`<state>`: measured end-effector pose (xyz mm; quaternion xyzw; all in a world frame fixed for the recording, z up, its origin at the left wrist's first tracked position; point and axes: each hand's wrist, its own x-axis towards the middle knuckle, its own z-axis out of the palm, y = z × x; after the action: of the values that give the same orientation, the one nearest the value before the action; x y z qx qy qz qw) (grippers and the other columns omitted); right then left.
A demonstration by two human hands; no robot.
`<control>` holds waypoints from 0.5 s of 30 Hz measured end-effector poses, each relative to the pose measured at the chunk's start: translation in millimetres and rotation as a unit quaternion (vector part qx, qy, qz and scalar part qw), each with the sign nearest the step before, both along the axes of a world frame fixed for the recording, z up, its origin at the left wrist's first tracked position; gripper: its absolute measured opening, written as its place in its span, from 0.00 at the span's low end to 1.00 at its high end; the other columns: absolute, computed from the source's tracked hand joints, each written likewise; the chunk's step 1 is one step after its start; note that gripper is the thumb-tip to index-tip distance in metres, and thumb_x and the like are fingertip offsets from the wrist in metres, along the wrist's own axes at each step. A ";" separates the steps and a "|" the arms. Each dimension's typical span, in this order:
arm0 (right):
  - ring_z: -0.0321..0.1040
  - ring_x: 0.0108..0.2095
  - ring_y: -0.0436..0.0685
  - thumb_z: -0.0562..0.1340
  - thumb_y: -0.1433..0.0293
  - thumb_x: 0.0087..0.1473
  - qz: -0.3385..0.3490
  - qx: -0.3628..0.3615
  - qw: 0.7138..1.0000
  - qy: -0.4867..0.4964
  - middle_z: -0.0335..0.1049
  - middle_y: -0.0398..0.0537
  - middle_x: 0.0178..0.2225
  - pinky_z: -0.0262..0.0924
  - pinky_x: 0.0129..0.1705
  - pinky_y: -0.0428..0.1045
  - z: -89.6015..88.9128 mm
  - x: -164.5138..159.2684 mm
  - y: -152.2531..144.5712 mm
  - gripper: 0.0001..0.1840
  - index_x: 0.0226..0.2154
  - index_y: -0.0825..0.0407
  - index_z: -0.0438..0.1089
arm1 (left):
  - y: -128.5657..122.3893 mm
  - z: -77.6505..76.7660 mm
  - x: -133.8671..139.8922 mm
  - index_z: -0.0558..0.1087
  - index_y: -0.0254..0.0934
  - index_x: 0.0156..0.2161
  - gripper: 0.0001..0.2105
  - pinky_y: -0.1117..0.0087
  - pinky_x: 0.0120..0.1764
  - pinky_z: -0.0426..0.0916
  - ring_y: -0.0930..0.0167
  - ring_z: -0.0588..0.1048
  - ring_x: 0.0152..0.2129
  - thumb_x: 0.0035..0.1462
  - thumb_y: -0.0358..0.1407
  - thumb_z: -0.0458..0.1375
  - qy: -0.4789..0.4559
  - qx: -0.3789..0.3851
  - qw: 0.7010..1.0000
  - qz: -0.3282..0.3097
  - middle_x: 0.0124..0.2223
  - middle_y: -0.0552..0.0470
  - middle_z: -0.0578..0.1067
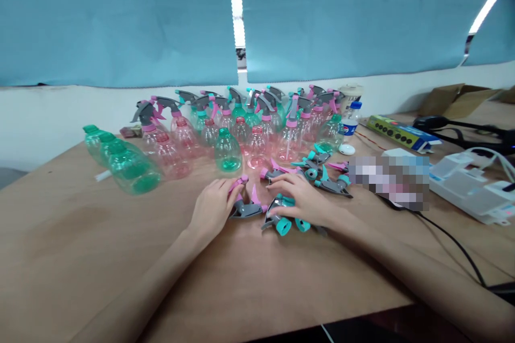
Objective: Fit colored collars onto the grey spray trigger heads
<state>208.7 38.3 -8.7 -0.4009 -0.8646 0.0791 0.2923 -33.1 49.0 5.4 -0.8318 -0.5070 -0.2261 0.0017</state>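
My left hand (pixel 213 204) is closed round a spray head whose pink part (pixel 240 182) shows past the fingertips. Just beside that hand, a grey and pink spray head (pixel 247 210) lies on the table. My right hand (pixel 302 197) hovers low with fingers curved and apart; thumb and forefinger arch over grey and turquoise spray heads (pixel 282 225). Whether the thumb touches one I cannot tell. Behind the right hand lie several more loose spray heads (pixel 333 186). Open green (pixel 227 151) and pink (pixel 256 148) bottles stand ahead of both hands.
Bottles with spray heads fitted (pixel 265 112) crowd the back of the table (pixel 100 257). Green bottles (pixel 134 171) stand at the left. To the right are a Pepsi bottle (pixel 351 120), a phone-like blurred object (pixel 390 179), a white plastic tray (pixel 475 185), cables and a cardboard box (pixel 454 99).
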 end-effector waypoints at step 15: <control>0.62 0.48 0.60 0.64 0.58 0.51 0.107 -0.060 0.991 -0.054 0.68 0.52 0.46 0.58 0.49 0.56 2.0 -3.3 -18.7 0.20 0.44 0.50 0.70 | 4.5 -10.2 -3.3 0.73 0.35 0.47 0.12 0.59 0.52 0.62 0.62 0.67 0.48 0.60 0.35 0.54 -0.053 0.004 0.998 0.043 0.49 0.43 0.69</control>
<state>205.5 19.6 -6.7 -0.3265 -0.9109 0.1401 0.2099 -36.4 53.6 -4.8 -0.7963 -0.5405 -0.2714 -0.0121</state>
